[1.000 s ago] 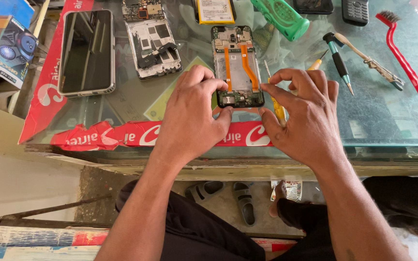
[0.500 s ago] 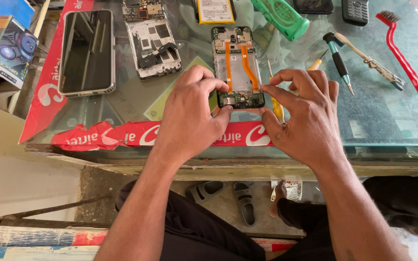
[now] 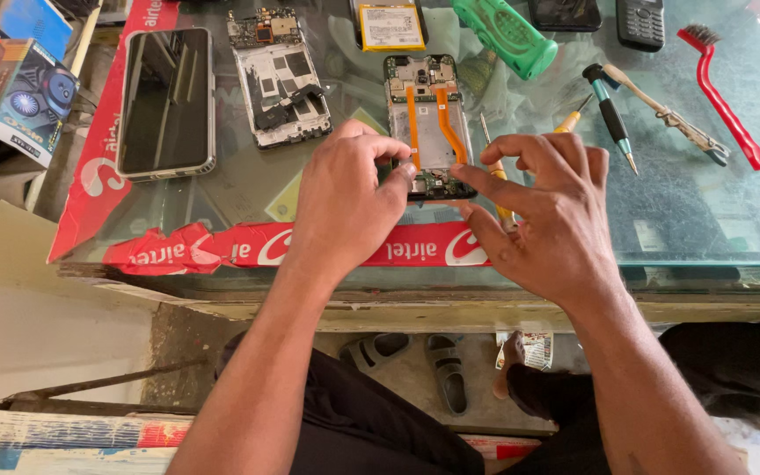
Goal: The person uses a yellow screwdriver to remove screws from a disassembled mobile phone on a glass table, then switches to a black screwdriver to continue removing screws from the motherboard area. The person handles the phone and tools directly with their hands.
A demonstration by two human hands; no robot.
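The opened black phone frame with two orange flex cables [image 3: 428,123] lies back-off and battery-less at twelve o'clock on the glass-topped bench [image 3: 705,220]; reassembly looks unfinished. The left hand [image 3: 345,198] and right hand [image 3: 543,211], fingers curled, pinch its lower end. A yellow battery [image 3: 390,26] waits beyond; grey sandals [image 3: 415,365] rest on concrete floor.

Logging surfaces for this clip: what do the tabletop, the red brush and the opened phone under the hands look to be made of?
Tabletop: glass, glossy, since it shows glare and you see through it. Red brush: likely moulded plastic, smooth and uniformly coloured; its bristles are too small to tell. Opened phone: dark frame, probably plastic, with two orange strips that look like thin flexible film.
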